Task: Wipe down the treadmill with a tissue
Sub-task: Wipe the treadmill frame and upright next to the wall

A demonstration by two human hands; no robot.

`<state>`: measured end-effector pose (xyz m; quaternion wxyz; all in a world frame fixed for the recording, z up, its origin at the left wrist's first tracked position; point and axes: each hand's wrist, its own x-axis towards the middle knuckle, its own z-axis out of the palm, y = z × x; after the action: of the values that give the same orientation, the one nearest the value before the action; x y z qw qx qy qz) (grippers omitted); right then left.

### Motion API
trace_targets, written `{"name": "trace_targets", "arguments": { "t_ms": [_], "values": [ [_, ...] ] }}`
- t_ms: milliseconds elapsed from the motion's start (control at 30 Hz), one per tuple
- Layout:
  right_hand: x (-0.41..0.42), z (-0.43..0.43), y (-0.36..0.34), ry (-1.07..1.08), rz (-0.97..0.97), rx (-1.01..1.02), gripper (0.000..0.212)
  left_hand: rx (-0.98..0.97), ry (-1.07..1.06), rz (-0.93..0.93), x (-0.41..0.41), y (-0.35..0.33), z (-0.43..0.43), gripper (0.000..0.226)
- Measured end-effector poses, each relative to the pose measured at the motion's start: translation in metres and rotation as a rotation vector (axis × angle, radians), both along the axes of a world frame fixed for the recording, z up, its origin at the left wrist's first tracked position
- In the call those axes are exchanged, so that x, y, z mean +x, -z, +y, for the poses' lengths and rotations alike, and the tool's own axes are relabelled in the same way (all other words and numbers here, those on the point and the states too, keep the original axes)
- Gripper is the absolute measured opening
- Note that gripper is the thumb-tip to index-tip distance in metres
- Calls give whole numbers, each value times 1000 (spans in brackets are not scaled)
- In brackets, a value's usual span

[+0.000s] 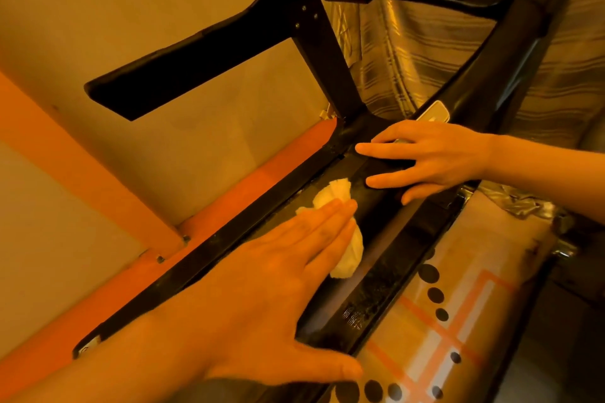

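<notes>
pressing tissue (352,252) flat on treadmill (376,291) with left hand (271,278) (fingers straight); right hand (435,157) splayed on the treadmill too, holding nothing.

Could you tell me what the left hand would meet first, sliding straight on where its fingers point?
Probably the right hand, spread on the black treadmill deck just beyond the crumpled white tissue; depth is unclear.

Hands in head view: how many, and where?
2: left hand presses flat on the tissue on the treadmill deck; right hand rests spread on the black cover near the upright. None appear hidden.
</notes>
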<state>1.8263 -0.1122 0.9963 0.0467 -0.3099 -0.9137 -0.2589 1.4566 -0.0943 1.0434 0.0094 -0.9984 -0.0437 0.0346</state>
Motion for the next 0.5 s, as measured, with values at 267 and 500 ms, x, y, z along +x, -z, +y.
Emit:
{"name": "trace_targets", "arguments": {
  "t_ms": [267, 500],
  "values": [
    [1, -5, -4, 64, 83, 49, 64, -120, -13, 81, 33, -20, 9, 117],
    [11, -7, 4, 176, 172, 86, 71, 33, 43, -88, 19, 1, 14, 80]
  ]
}}
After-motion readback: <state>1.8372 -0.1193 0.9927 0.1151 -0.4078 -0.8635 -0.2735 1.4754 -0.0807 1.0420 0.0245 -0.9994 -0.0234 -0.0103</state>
